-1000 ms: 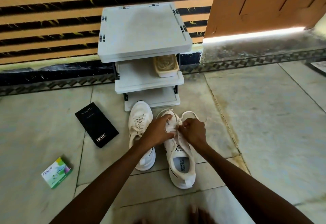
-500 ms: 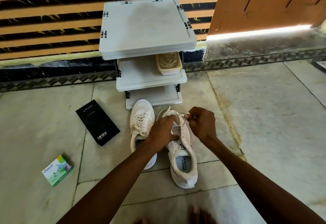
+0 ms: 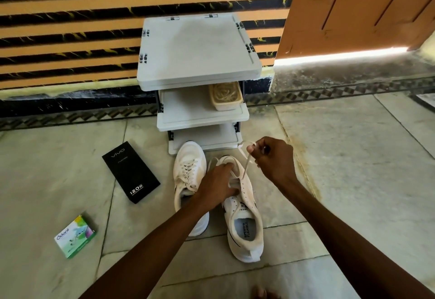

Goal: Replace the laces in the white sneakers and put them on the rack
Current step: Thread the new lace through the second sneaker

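Right hand [image 3: 274, 157] has drawn its pinched flat white lace [image 3: 246, 165] up and rightward while left hand [image 3: 217, 186] grips the right-side white sneaker [image 3: 244, 214], so lacing looks unfinished.

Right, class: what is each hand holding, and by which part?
The right hand pinches the lace near its loose end; the left hand grips the sneaker at its eyelet flap.

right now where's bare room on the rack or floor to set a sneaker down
Top shelf: bare. Middle shelf: free left of the tub. Floor right of the right sneaker: open. Crowded: before the bottom shelf, where the left sneaker sits, the left hand holds the right sneaker and the right hand pinches the lace.
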### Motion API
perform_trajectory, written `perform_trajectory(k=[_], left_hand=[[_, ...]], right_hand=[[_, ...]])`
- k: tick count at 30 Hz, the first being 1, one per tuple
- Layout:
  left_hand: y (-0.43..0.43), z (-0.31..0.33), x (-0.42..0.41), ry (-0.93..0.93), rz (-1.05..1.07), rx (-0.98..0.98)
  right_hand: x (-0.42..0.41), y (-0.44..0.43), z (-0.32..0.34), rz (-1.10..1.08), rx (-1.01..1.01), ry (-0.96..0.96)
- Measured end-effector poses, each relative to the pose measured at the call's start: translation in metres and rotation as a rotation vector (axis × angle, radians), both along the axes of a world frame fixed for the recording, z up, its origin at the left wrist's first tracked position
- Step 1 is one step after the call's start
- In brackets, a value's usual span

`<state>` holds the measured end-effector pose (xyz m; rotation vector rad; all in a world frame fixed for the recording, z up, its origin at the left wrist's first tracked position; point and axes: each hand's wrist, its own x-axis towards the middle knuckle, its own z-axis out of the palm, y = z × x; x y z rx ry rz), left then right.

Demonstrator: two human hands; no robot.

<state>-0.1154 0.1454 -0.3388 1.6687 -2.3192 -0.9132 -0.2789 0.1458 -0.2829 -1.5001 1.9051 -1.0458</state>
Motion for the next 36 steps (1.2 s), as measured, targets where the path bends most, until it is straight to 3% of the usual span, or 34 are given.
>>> perform_trajectory(k=[4,6,9,11,15,17,21,28,36], left_hand=[[-0.006,0.013,0.002,0.031,0.127,0.007],[-0.012,0.027,0.007,0.167,0.175,0.062],[-0.02,0.065,0.016,0.524,0.255,0.314],[-0.024,0.096,0.022,0.601,0.254,0.284],[-0.037,0.148,0.034,0.465,0.253,-0.091],[-0.039,0.187,0.036,0.624,0.277,-0.123],[-0.034,0.268,0.038,1.037,0.19,0.016],[-0.03,0.374,0.05,1.037,0.01,-0.17],[-0.02,0.432,0.044,1.096,-0.022,-0.186]], right_hand=[[-0.012,-0.002,0.002,0.087,0.269,0.023],[-0.014,0.001,0.011,0.112,0.278,-0.091],[-0.011,0.005,0.038,0.164,0.186,-0.37],[-0.007,0.004,0.062,0.183,0.116,-0.484],[0.0,-0.007,0.118,0.242,-0.029,-0.416],[0.003,-0.014,0.155,0.277,-0.126,-0.401],[0.007,-0.026,0.237,0.323,-0.319,-0.333],[0.016,-0.024,0.353,0.395,-0.497,-0.4],[0.033,-0.017,0.394,0.343,-0.573,-0.43]])
